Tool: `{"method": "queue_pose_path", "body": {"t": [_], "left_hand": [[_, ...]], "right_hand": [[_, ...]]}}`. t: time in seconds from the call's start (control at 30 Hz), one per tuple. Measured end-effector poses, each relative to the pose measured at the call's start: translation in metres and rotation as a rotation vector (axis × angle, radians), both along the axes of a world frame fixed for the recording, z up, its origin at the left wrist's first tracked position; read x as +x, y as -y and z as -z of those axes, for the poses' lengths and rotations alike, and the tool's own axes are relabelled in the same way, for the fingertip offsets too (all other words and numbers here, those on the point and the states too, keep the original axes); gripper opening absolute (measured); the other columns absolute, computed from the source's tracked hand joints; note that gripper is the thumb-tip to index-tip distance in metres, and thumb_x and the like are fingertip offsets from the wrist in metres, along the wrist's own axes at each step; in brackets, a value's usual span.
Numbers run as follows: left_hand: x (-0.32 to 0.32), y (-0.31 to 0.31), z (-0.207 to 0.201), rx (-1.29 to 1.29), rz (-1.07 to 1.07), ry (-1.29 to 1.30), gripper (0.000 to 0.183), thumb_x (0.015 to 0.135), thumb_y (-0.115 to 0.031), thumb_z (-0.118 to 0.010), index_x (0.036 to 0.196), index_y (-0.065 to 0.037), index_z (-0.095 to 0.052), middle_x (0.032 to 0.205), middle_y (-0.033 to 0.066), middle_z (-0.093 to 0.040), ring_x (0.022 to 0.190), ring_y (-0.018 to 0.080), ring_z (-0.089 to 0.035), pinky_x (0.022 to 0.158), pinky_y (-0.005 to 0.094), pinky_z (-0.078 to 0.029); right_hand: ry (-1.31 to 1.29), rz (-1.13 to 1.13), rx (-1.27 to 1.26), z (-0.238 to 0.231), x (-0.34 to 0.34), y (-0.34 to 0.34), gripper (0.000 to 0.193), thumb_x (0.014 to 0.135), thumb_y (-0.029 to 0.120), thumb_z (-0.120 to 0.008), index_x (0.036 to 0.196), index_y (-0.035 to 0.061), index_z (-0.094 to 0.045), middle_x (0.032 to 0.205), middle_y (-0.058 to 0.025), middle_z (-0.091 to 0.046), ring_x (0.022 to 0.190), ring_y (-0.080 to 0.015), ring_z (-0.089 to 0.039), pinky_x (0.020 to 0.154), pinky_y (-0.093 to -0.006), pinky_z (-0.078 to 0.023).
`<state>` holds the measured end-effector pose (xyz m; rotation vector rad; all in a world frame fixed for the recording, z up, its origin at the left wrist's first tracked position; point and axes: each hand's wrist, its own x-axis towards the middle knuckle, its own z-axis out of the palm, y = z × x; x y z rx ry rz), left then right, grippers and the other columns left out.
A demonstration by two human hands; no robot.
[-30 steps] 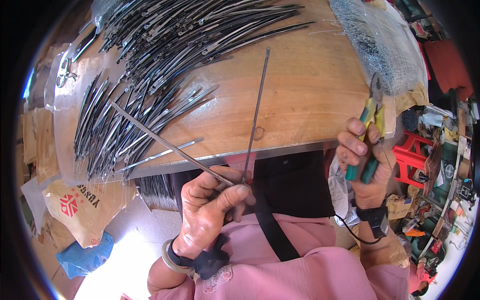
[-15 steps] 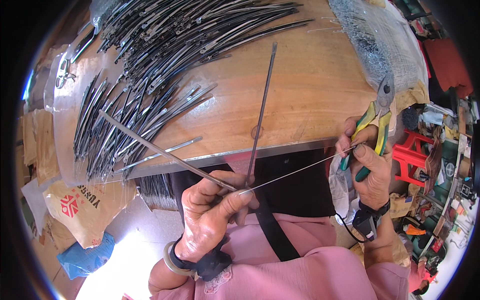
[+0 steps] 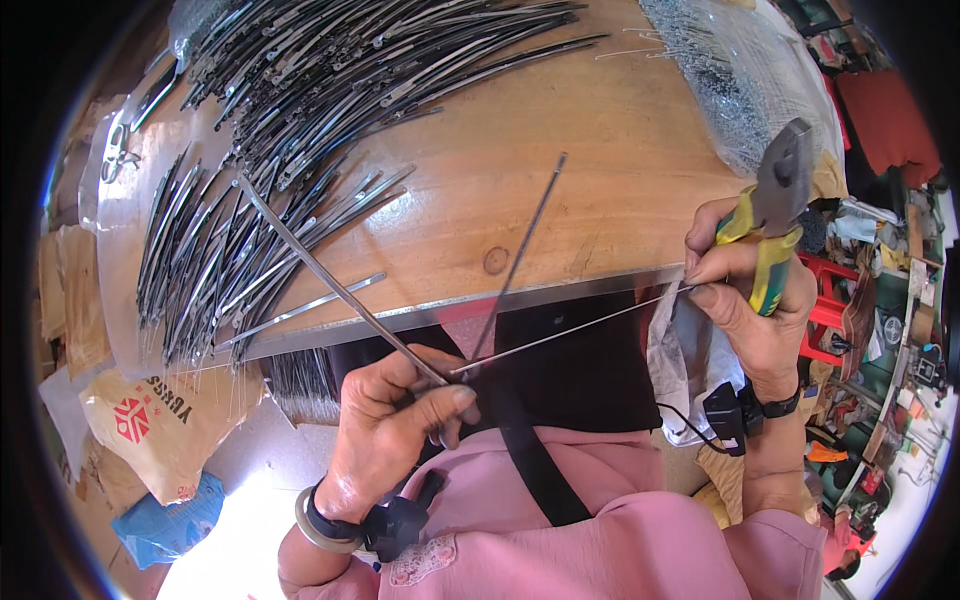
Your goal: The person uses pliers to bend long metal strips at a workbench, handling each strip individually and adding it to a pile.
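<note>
Wooden table, heaped with dark strips. I see left fingers pinched on two splayed metal strips, near edge; right fingers closed on taut wire, palming pliers. Risk: divided right grip lets wire slip.

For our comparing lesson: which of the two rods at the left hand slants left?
The thicker-looking rod, its far tip against the pile of strips; the other rod slants right, tip against wooden tabletop.
</note>
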<state>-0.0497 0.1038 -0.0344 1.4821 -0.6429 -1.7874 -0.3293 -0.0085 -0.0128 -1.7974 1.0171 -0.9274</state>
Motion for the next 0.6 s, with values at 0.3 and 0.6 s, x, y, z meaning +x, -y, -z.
{"method": "queue_pose_path", "body": {"t": [0.3,0.6], "left_hand": [[-0.005,0.004,-0.007,0.095,0.177,-0.107,0.006,0.087,0.005,-0.063,0.093,0.007,-0.063,0.072,0.0063,-0.064,0.058,0.0082,-0.057,0.052,0.0210,-0.045],[-0.006,0.004,-0.008,0.150,0.190,-0.119,0.012,0.088,0.004,-0.063,0.098,0.009,-0.062,0.075,0.0076,-0.064,0.063,0.0089,-0.059,0.056,0.0214,-0.048]], "right_hand": [[-0.412,-0.358,-0.287,-0.011,0.035,0.006,0.024,0.062,0.009,-0.073,0.084,-0.0006,-0.066,0.102,-0.0142,-0.060,0.088,-0.0300,-0.059,0.081,-0.0431,-0.044],[-0.446,-0.477,-0.355,0.011,0.046,0.006,0.030,0.054,0.007,-0.070,0.082,-0.0004,-0.063,0.102,-0.0127,-0.058,0.086,-0.0308,-0.055,0.088,-0.0480,-0.036]]}}
